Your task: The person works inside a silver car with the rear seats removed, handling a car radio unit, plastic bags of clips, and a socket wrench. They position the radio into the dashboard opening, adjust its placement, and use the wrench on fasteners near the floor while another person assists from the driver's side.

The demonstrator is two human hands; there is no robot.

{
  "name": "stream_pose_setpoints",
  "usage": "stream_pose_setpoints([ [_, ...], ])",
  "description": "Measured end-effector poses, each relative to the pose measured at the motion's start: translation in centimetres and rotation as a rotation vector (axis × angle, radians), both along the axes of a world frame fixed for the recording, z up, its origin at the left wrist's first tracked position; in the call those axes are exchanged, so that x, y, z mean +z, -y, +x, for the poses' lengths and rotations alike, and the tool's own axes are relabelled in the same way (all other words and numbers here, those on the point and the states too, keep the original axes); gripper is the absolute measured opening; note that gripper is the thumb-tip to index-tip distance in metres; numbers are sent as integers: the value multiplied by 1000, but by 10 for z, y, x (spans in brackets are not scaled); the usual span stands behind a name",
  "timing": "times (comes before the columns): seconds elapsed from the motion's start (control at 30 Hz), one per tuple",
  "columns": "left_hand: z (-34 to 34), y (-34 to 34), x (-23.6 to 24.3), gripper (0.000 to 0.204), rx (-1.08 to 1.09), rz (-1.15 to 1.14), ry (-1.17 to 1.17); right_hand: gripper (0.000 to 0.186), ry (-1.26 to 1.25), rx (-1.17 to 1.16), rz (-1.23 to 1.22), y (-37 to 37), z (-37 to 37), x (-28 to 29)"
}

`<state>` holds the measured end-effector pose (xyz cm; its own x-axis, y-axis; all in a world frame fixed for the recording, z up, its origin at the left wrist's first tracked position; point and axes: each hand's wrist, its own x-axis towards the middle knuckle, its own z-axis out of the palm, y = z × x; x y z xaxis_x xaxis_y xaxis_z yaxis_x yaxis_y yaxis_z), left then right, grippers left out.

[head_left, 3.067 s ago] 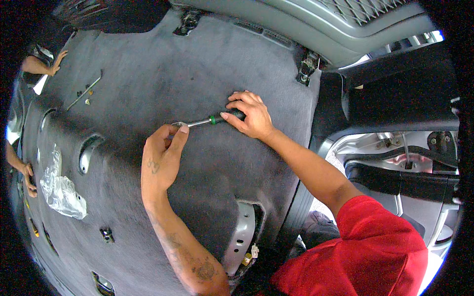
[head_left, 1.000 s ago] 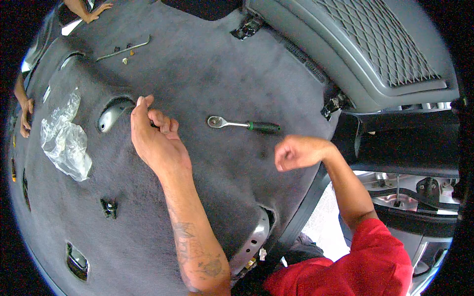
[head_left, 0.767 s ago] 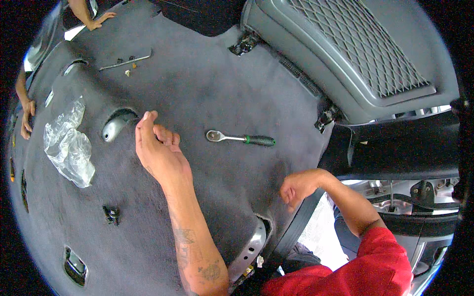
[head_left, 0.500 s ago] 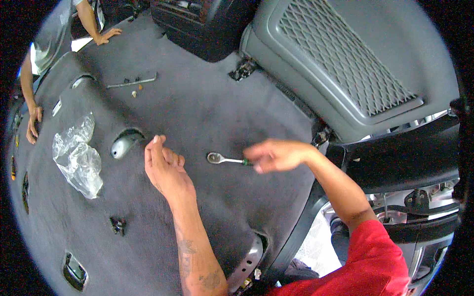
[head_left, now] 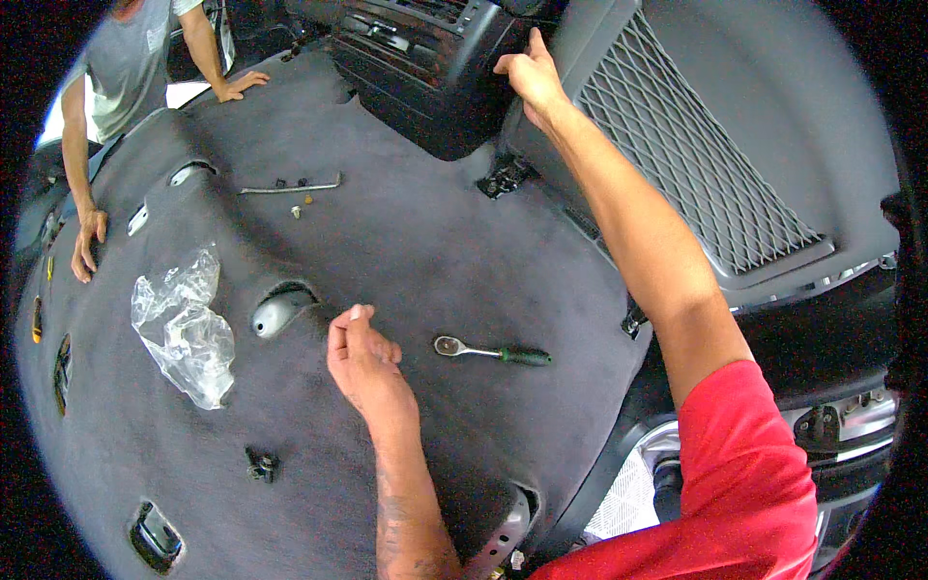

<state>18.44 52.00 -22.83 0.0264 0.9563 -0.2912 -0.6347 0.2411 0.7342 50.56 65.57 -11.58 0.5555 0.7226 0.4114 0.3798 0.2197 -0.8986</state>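
Observation:
My left hand (head_left: pixel 365 360) hovers over the dark grey carpet (head_left: pixel 541 425), fingers curled in and thumb against them; anything inside is hidden. A ratchet wrench (head_left: pixel 474 349) with a green-black handle lies on the carpet, to the right of this hand. My right arm stretches far forward. At its end my right hand (head_left: pixel 534 75) is at the near edge of a large grey panel (head_left: pixel 744 87) with a net pocket (head_left: pixel 696 164). Its thumb and a finger are spread apart, and the other fingers are hidden. I see no tool in it.
A crumpled clear plastic bag (head_left: pixel 188 329) lies to the left. Farther off are a thin metal rod (head_left: pixel 290 188) and small loose parts. A black clip (head_left: pixel 260 464) sits at lower left. A co-worker (head_left: pixel 126 87) leans both hands on the carpet at far left.
My right hand has left the ratchet wrench handle and reached far forward to the panel's edge. The wrench stays on the carpet. The view has shifted slightly; my left hand stays curled.

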Motion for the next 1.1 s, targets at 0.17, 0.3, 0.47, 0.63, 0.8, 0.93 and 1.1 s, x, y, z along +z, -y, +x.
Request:
stream_pose_setpoints([
  [0.17,1,1,-2,16,-45,5,-30,104,104,-166,-107,-19,3,-4],
  [0.3,0,1,-1,16,-44,25,-10,93,53,-44,-153,-6,0,13],
  [0.47,-3,-1,-2,16,-71,8,12,87,11,-3,-146,-2,7,28],
  [0.63,-2,1,-5,15,-77,12,-21,101,-6,86,-267,4,15,30],
  [0.8,-9,-4,-5,30,-67,-4,112,88,57,257,-89,96,-33,-48],
  [0.93,-15,-5,-10,49,-186,-111,561,95,578,129,-895,167,-94,-183],
  [1.1,-17,-8,-17,56,-203,-73,632,82,829,-144,-835,162,-113,-240],
])
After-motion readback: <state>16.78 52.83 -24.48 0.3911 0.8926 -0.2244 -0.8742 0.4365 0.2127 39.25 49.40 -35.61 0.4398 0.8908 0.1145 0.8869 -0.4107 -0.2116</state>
